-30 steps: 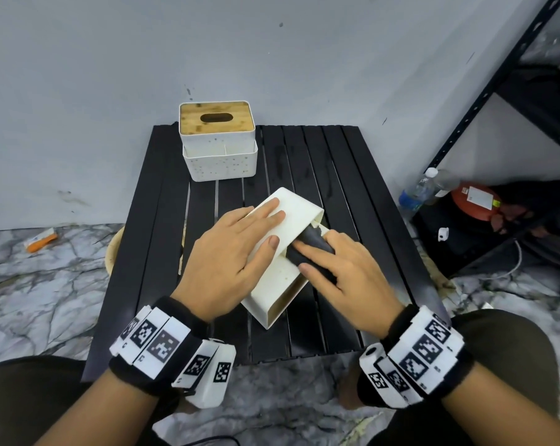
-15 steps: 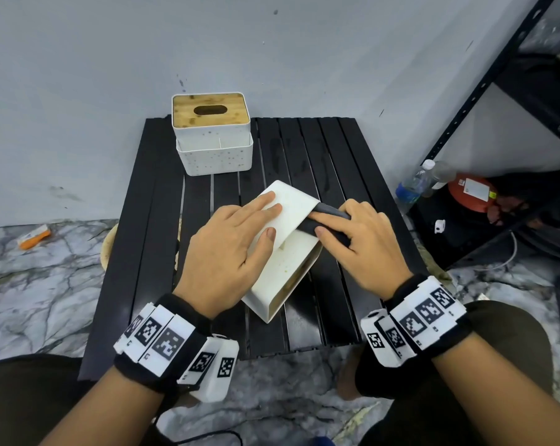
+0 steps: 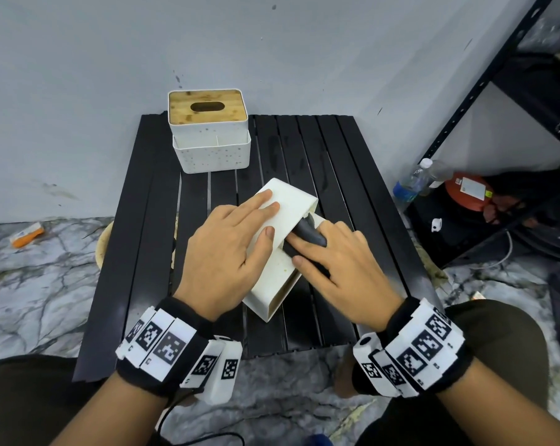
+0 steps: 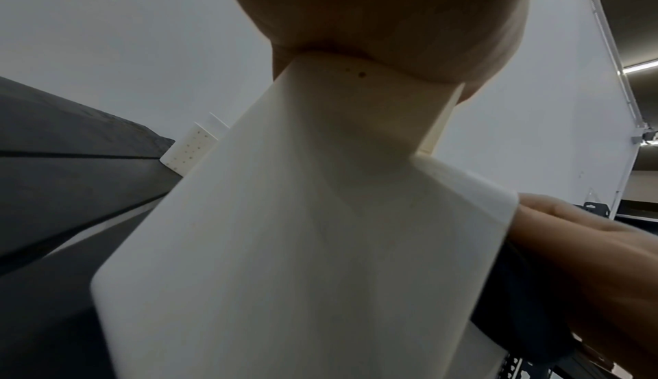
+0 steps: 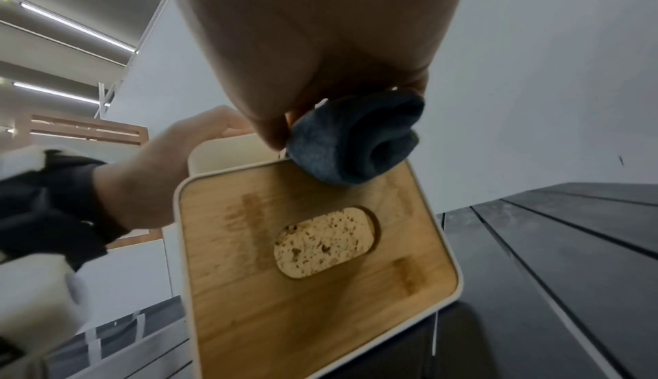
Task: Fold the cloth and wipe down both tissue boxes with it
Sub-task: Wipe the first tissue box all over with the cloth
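With the left hand [image 3: 227, 249] spread flat on the tipped tissue box [image 3: 291, 201] beneath it, the right hand [image 3: 333, 272] pinching the cloth [image 3: 307, 235] should probably sweep the wooden face evenly, edge to edge.

My right hand [image 3: 340, 272] covers most of the dark cloth [image 3: 307, 235]. My left hand [image 3: 230, 249] hides part of the tipped tissue box [image 3: 291, 201]; its far side stays unseen.
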